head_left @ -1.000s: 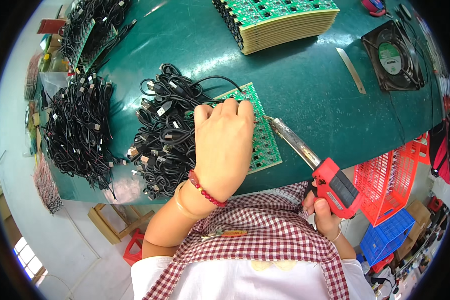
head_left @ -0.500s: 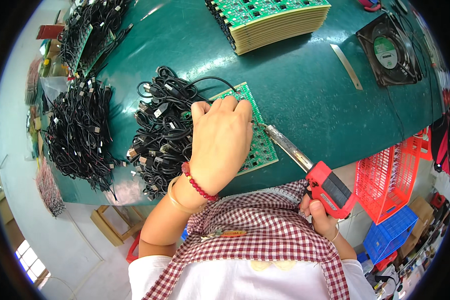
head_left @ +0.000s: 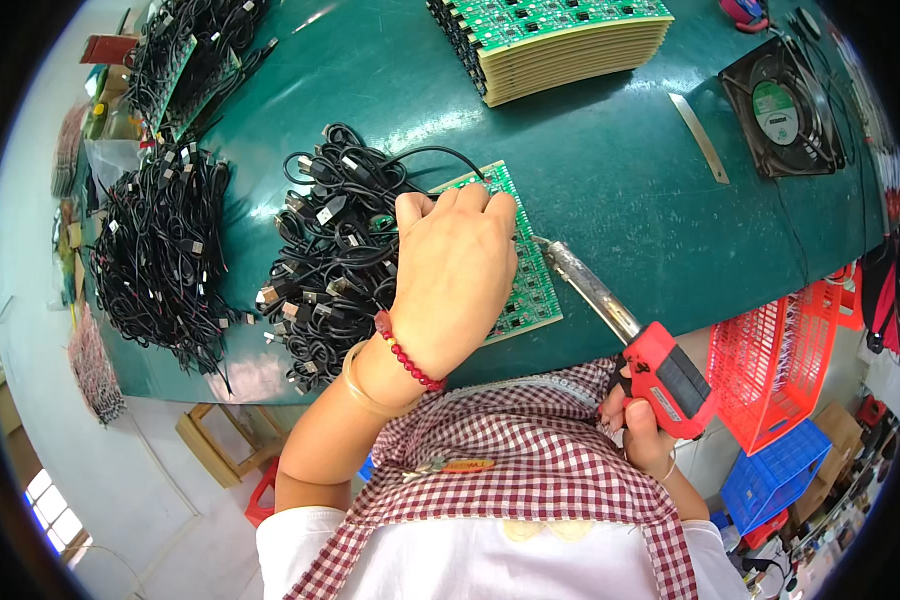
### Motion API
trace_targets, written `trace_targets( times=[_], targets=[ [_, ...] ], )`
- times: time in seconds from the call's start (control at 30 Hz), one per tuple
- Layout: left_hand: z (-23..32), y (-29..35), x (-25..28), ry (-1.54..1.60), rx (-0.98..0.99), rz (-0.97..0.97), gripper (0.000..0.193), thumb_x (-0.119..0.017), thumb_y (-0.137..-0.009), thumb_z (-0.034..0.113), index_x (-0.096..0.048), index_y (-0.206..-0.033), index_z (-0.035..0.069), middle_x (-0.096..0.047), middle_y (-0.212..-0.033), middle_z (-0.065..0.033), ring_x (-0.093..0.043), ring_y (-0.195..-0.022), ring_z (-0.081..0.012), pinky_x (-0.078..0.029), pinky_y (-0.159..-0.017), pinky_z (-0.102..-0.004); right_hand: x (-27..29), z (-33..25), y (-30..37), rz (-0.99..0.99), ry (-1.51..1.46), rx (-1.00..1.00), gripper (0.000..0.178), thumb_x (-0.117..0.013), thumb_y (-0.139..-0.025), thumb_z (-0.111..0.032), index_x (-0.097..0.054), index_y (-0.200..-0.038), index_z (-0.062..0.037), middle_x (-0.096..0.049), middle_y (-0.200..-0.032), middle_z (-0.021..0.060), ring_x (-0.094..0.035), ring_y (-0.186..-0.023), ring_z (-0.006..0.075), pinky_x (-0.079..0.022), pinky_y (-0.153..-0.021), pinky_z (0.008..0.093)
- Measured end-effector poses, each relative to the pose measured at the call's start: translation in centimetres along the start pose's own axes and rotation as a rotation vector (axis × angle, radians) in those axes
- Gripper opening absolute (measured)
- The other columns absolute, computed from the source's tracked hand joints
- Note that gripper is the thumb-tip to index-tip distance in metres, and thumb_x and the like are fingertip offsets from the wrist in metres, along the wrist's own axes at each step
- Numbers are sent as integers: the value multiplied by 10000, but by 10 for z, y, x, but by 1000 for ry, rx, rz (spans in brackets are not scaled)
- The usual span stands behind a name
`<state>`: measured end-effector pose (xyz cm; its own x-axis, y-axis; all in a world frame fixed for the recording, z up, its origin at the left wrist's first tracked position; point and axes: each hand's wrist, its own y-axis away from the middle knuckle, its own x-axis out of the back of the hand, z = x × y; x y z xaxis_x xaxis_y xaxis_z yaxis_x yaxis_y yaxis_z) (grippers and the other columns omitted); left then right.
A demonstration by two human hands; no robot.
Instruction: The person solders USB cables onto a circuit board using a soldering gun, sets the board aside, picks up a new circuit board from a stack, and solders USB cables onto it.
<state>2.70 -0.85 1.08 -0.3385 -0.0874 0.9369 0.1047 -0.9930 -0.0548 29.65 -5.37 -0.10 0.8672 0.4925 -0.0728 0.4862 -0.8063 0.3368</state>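
Observation:
A green circuit board (head_left: 536, 290) lies near the table's front edge. Over its left part my left hand (head_left: 458, 258) is closed with curled fingers; what they hold, if anything, is hidden beneath the hand. A heap of black USB cables (head_left: 335, 235) lies directly left of it, and one black cable loops over to the board's far edge. My right hand (head_left: 645, 425) grips a soldering iron (head_left: 660, 375) with a red and black handle. The iron's metal tip points to the far left, close to the board's right edge, with a small gap visible.
A tall stack of green boards (head_left: 570, 50) stands at the back. More black cables (head_left: 160, 255) are bundled at the left. On the right are a metal strip (head_left: 700, 138) and a black fan (head_left: 782, 108). Red and blue crates (head_left: 775, 470) sit below the table's right edge.
The soldering iron's tip has drawn back slightly to the right, off the board's edge. My left hand remains closed over the board. The whole view has shifted a little.

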Motion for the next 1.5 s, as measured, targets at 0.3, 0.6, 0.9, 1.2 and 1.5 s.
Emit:
trace_targets(
  times=[0.3, 0.6, 0.9, 1.2, 1.5],
  targets=[
    [0, 0, -3, -18, -4, 13, 62, -600, -732, 31, -555, -749, 69, -540, -716, -69, -551, -747, -250, -342, -714, -368, 1, 10, 0, -8, 78, 11, 414, -540, -921, -278, -459, -1183, 32, -564, -725, 106, -488, -566, 132, -419, -535, 263],
    [0, 0, -1, -7, -9, 28, 37, -600, -747, 42, -572, -763, 59, -549, -718, -78, -555, -727, -256, -349, -714, -376, 1, 5, 2, 26, 40, 14, 457, -540, -916, -312, -450, -1193, 40, -559, -722, 102, -495, -575, 134, -416, -532, 261],
    [0, 4, 0, -39, 17, 36, 32, -605, -743, 53, -580, -758, 67, -555, -726, -81, -560, -728, -258, -351, -709, -380, -4, -4, -3, 58, -86, 3, 408, -549, -920, -334, -506, -1110, 25, -561, -747, 65, -486, -627, 115, -424, -592, 262],
    [-4, 8, 31, -175, 9, 99, 131, -651, -706, 93, -630, -834, 75, -558, -888, -92, -538, -915, -237, -409, -798, -390, -2, -4, -21, 185, -104, 210, 460, -511, -928, -362, -431, -1182, 13, -519, -694, 72, -424, -510, 108, -407, -487, 266],
    [-247, 45, 72, -307, 363, 380, 125, -635, -803, 122, -670, -878, 29, -619, -931, -109, -606, -859, -290, -488, -737, -383, -1, -11, -25, 220, -91, 258, 396, -468, -954, -325, -432, -1171, 5, -488, -662, 61, -401, -487, 95, -408, -482, 257]
  ],
)
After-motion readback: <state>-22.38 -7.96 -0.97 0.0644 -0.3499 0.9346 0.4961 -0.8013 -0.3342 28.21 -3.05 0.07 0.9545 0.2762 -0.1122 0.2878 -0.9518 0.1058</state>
